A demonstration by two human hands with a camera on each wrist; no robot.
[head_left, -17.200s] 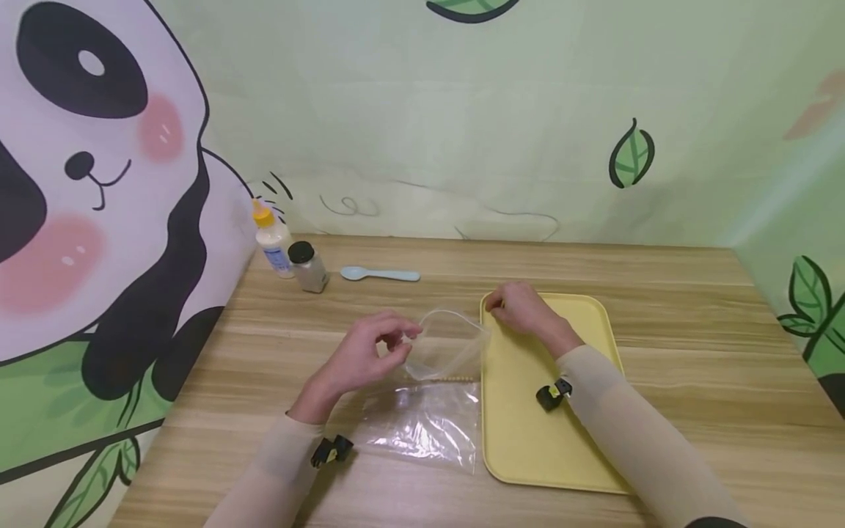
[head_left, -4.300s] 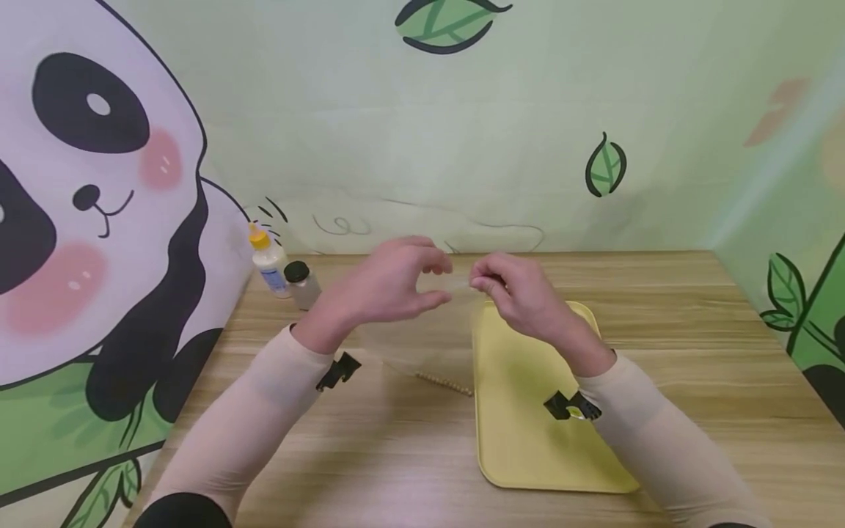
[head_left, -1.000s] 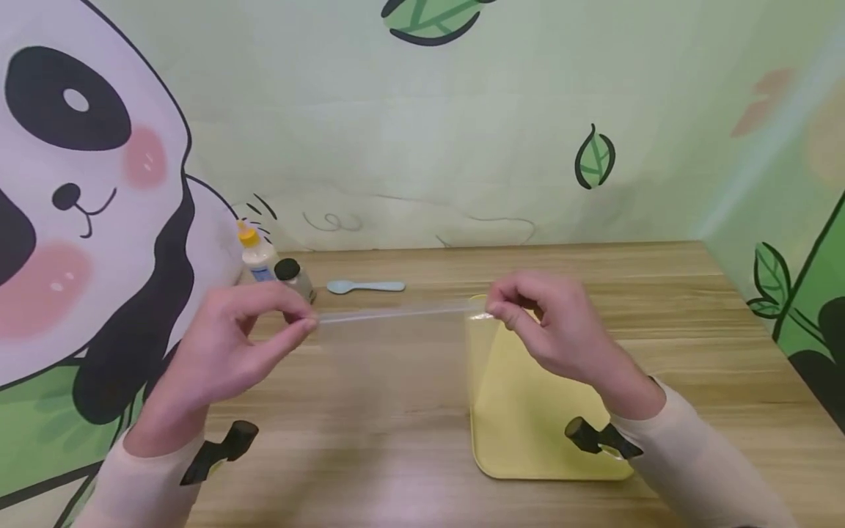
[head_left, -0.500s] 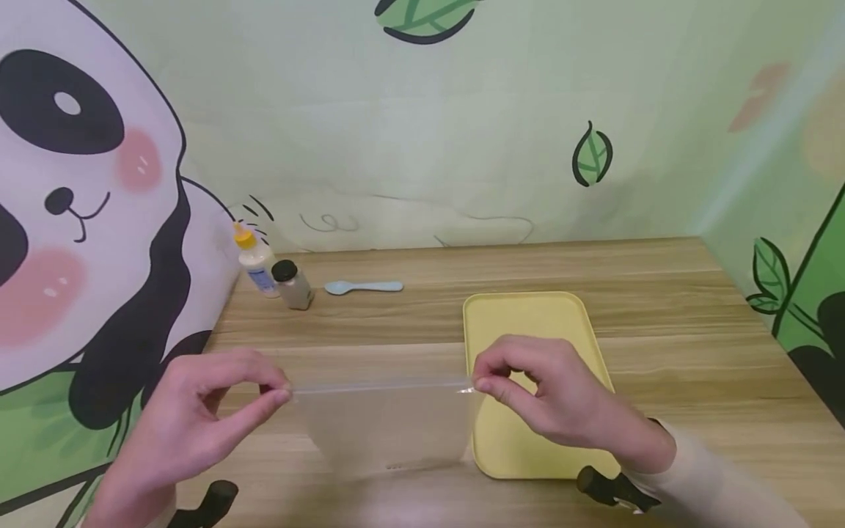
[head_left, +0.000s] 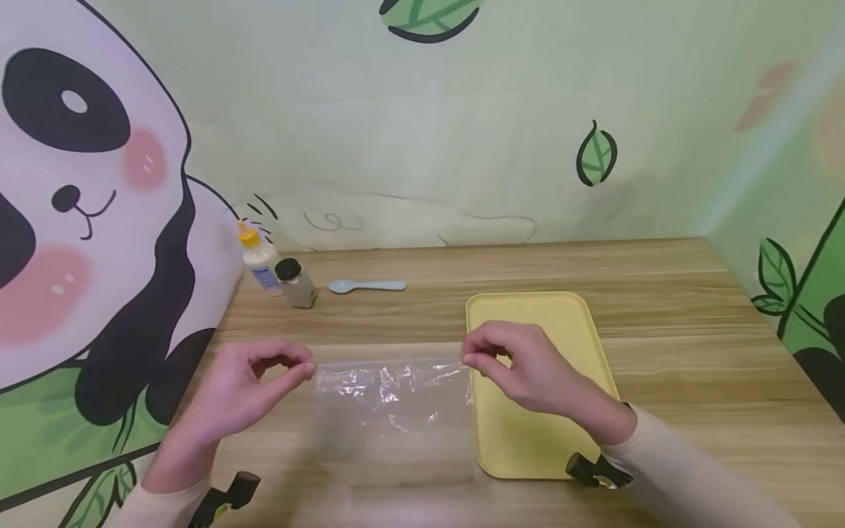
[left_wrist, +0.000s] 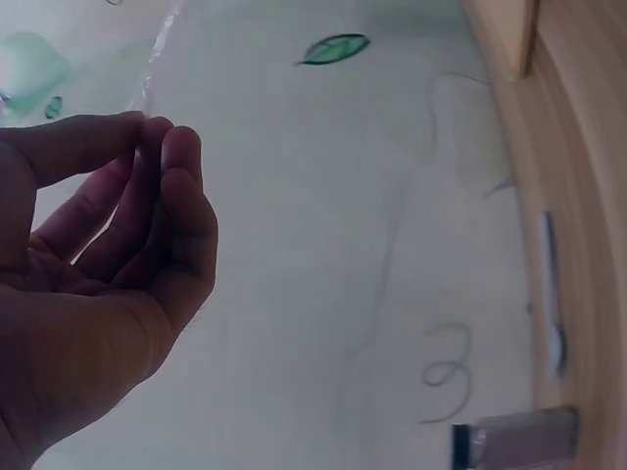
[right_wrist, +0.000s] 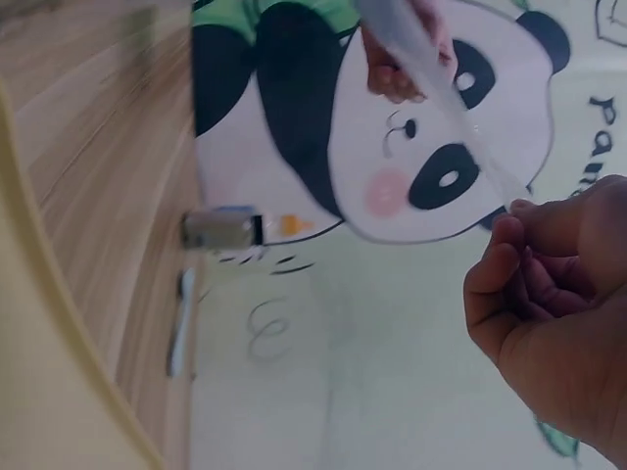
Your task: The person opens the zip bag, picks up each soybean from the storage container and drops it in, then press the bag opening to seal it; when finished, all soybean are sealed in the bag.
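A clear plastic zip bag (head_left: 396, 422) hangs spread between both hands over the wooden table. My left hand (head_left: 240, 392) pinches its upper left corner between thumb and fingertips, while my right hand (head_left: 528, 367) pinches the upper right corner. The bag's zip edge runs level between them, with glare on the film below. In the left wrist view, a strip of the bag (left_wrist: 162, 49) leads away from the pinching fingertips. The right wrist view has the bag's edge (right_wrist: 446, 108) stretched between the two hands. Whether anything lies inside the bag cannot be made out.
A yellow tray (head_left: 544, 312) lies right of the bag, under the right hand. Toward the back stand a white bottle with an orange cap (head_left: 260, 257) and a black-lidded jar (head_left: 297, 284). A pale blue spoon (head_left: 370, 285) lies beside them.
Earlier, the left hand was off the bag and a row of small beads showed near it. Both hands now hold its corners, lower than a second ago; the beads are no longer visible.
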